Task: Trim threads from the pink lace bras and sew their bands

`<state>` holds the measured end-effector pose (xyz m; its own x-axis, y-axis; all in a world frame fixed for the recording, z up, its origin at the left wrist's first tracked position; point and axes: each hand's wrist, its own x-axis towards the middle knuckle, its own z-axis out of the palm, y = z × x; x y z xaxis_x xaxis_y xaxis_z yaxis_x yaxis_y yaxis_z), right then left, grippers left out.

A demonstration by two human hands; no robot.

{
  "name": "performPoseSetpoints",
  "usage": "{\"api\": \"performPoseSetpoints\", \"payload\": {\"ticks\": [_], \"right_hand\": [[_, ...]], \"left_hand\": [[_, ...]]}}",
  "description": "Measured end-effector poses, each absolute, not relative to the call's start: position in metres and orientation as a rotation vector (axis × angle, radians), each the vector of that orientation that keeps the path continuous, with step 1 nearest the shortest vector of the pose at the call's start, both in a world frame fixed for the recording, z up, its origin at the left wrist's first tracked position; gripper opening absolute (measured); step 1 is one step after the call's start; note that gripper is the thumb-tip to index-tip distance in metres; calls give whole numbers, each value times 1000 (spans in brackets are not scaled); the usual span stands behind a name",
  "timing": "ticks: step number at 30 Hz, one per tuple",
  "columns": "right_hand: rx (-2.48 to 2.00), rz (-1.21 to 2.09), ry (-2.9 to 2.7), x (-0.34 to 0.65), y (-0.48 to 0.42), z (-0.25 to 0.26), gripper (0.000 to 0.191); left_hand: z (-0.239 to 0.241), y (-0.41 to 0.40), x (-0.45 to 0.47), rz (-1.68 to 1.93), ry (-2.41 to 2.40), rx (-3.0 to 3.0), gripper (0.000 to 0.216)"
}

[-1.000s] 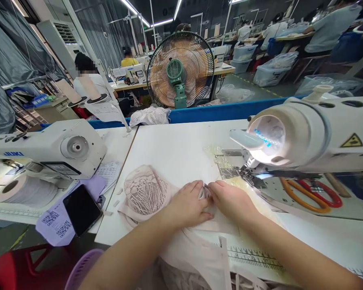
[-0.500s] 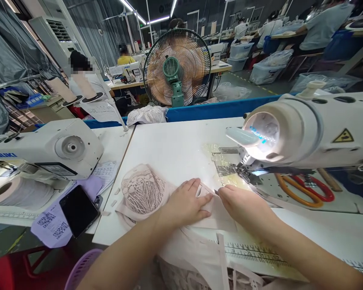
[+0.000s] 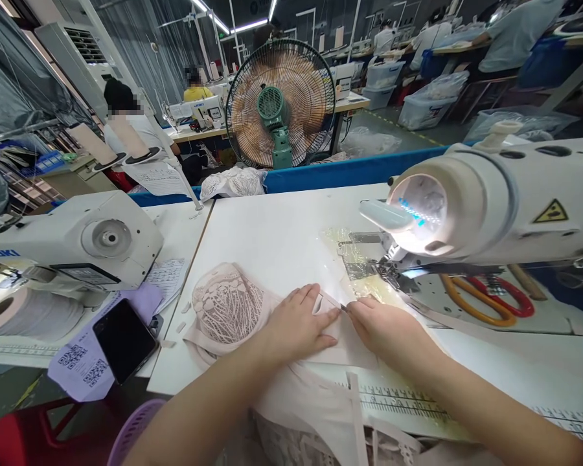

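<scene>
A pale pink bra (image 3: 230, 303) with a lace cup lies on the white table (image 3: 267, 226), and part of it hangs over the front edge. My left hand (image 3: 296, 329) rests on its plain fabric band (image 3: 354, 346) with fingers spread, pressing it down. Just to the right, my right hand (image 3: 388, 329) is closed in a pinch on a small dark pointed tool (image 3: 343, 308). The tool's tip meets the fabric near my left index finger; most of it is hidden in the hand, so its kind is unclear.
A white sewing machine (image 3: 476, 200) stands at right, with orange-handled scissors (image 3: 471, 304) under its arm. At left are another sewing machine (image 3: 78, 239), a thread cone (image 3: 39, 317) and a black phone (image 3: 125, 341). A fan (image 3: 279, 107) stands behind the blue-edged table.
The view has shifted slightly. My right hand and the tool tip have moved a little left, closer to my left fingers. The left hand stays on the fabric.
</scene>
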<state>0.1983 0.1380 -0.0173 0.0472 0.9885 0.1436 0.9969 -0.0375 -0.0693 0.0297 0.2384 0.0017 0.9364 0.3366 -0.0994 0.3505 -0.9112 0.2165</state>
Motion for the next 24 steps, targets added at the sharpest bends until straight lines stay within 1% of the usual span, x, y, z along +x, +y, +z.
{"api": "performPoseSetpoints", "payload": {"ticks": [7,13,18,24], "right_hand": [[-2124,-137,-2036,206,111,-12,23],[-2114,-159,-1983,201,123,-17,23],[-2123,-133,-1984,197,135,-23,22],[-2128,-112,-2003,201,117,-16,21]], "left_hand": [[5,236,31,-117,522,2894,54],[2,237,30,-78,512,2947,53],[2,238,30,-117,509,2956,55],[6,237,31,-148,503,2982,54]]}}
